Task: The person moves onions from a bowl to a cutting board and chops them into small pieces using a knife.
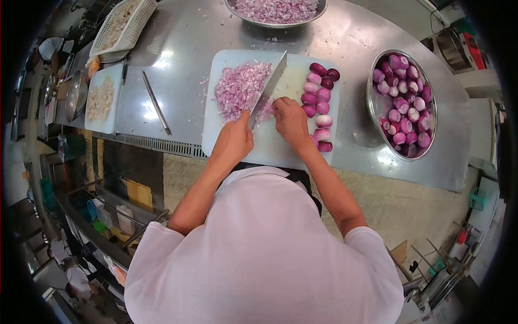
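My left hand (233, 141) grips the handle of a broad cleaver (268, 86), whose blade slants across a white cutting board (270, 148). My right hand (290, 120) is curled with fingertips down on the board right beside the blade, pressing on pieces of shallot that are mostly hidden under it. A pile of chopped purple shallot (240, 89) lies left of the blade. A row of peeled whole shallots (320, 102) runs along the board's right side, next to my right hand.
A steel bowl (372, 116) of peeled shallots stands at the right. Another bowl (259, 22) of chopped shallot sits at the far edge. On the steel table (178, 43), to the left, lie a long metal rod (156, 102), a second board (101, 100) with pale chopped bits, and a white basket (121, 27).
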Demonstrator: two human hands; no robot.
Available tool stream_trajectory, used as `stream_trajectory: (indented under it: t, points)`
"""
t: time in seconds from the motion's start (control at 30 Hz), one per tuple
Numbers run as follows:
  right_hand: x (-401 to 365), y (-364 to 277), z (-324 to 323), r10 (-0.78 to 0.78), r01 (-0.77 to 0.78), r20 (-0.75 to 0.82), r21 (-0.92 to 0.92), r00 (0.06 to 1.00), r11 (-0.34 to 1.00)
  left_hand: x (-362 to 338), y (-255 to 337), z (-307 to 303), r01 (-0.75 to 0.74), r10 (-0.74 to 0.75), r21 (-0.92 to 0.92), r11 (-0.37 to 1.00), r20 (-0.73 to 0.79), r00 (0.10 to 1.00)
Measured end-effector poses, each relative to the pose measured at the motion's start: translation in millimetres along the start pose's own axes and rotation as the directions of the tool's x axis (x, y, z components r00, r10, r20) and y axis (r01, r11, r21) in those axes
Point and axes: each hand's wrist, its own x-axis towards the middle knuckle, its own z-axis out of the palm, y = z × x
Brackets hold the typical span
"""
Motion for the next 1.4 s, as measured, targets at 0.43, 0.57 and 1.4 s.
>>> stream_trajectory:
  t: [0.43, 0.57, 1.4]
  points:
    - [-3.3, -7.1, 2.2, 0.055, -0.055, 0.005, 0.093, 0.998, 0.994, 10.7, -8.5, 29.2, -0.026, 0.026, -0.043, 0.999, -0.011, 1.000]
    - [-4.2, -4.0, 2.3, 0.074, -0.073, -0.003, 0.087, 0.997, 0.993, 1.1, 3.1, 10.8, 0.005, -0.005, -0.032, 0.999, -0.006, 1.000]
    - [-3.5, 5.5, 2.3, 0.095, -0.092, -0.030, 0.097, 0.995, 0.991, 13.6, 10.6, 24.3, 0.009, -0.008, -0.048, 0.999, 0.033, 0.999]
